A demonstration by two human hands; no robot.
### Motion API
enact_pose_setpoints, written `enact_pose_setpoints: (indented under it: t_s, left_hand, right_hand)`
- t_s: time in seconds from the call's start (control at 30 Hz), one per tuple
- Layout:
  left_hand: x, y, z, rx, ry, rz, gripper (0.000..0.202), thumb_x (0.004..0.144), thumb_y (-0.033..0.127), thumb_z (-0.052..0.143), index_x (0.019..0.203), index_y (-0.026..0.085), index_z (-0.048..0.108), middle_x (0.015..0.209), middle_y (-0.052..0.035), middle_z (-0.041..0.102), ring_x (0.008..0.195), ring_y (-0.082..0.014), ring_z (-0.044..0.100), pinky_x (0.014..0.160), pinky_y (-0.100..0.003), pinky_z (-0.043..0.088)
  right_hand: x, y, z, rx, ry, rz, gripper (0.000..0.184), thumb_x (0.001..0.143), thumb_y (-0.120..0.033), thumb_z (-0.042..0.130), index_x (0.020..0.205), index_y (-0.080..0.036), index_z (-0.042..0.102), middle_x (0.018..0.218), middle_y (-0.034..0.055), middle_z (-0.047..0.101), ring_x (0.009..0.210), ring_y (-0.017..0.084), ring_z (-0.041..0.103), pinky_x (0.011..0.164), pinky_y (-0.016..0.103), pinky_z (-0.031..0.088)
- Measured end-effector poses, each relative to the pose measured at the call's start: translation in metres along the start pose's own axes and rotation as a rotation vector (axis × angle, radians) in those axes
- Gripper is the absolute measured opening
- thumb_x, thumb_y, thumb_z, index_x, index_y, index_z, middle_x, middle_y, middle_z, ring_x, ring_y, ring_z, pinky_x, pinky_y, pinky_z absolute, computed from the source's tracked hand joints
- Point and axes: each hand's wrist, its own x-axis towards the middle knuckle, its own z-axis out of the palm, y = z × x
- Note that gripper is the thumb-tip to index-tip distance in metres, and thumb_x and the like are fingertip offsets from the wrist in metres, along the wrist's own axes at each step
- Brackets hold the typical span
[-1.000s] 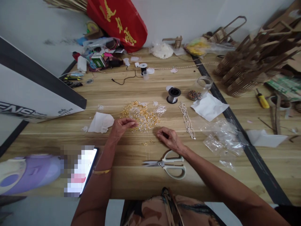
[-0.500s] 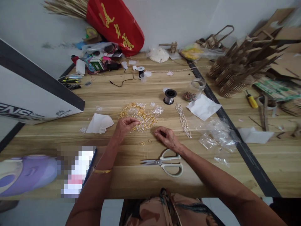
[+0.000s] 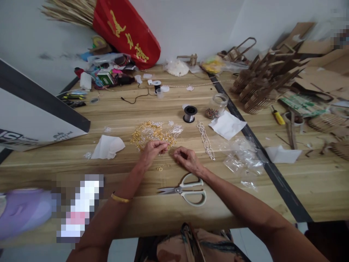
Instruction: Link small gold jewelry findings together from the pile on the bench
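Note:
My left hand (image 3: 154, 151) is in a pinch at the near edge of a loose pile of gold and silver jewellery findings (image 3: 147, 133). Whatever lies between its fingertips is too small to make out. Just to its right, my right hand (image 3: 188, 160) has thumb and forefinger curled together, and what they hold cannot be made out either. A small gap separates the two hands. A few gold pieces with a ring (image 3: 160, 169) lie on the table below them. White-handled scissors (image 3: 181, 190) rest nearest my right wrist, blades slightly apart and pointing left.
A wire spool (image 3: 190, 114), a bead jar (image 3: 216, 105) and a pale chain (image 3: 205, 140) lie beyond and right. Clear plastic bags (image 3: 241, 160) are further right, white paper (image 3: 108, 147) left. A large box (image 3: 40, 116) stands at left; small woven baskets (image 3: 253, 91) crowd the back right.
The view has swung a little to the right. My left hand has moved right and nearer, off the middle of the pile toward my right hand, which has barely moved.

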Motion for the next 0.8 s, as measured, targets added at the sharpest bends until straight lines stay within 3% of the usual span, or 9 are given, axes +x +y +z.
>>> enact_pose_setpoints:
  t_s: [0.2, 0.43, 0.8]
  left_hand:
    - [-0.002, -0.008, 0.006, -0.038, -0.022, -0.008, 0.029, 0.069, 0.034, 0.071, 0.089, 0.013, 0.072, 0.075, -0.0037, 0.072, 0.068, -0.0137, 0.063, 0.071, -0.028, 0.050]
    - [-0.006, 0.000, 0.009, -0.007, -0.024, -0.009, 0.028, 0.065, 0.032, 0.072, 0.086, 0.013, 0.072, 0.075, -0.0055, 0.073, 0.071, -0.0176, 0.067, 0.073, -0.031, 0.053]
    - [-0.010, -0.010, 0.010, 0.020, -0.022, 0.084, 0.028, 0.067, 0.029, 0.072, 0.088, 0.011, 0.069, 0.080, -0.0082, 0.074, 0.074, -0.0186, 0.069, 0.072, -0.029, 0.054]
  right_hand:
    - [0.000, -0.003, 0.000, 0.029, 0.000, 0.031, 0.018, 0.084, -0.033, 0.055, 0.082, -0.015, 0.057, 0.058, -0.0033, 0.051, 0.049, 0.008, 0.044, 0.047, 0.020, 0.035]
    - [0.001, 0.000, 0.000, 0.082, 0.015, 0.047, 0.019, 0.084, -0.035, 0.056, 0.082, -0.016, 0.055, 0.061, -0.0026, 0.052, 0.051, 0.009, 0.044, 0.048, 0.020, 0.035]
    - [0.001, 0.002, 0.000, 0.043, 0.038, 0.041, 0.022, 0.085, -0.037, 0.056, 0.083, -0.015, 0.056, 0.061, -0.0023, 0.051, 0.052, 0.009, 0.044, 0.048, 0.021, 0.033]
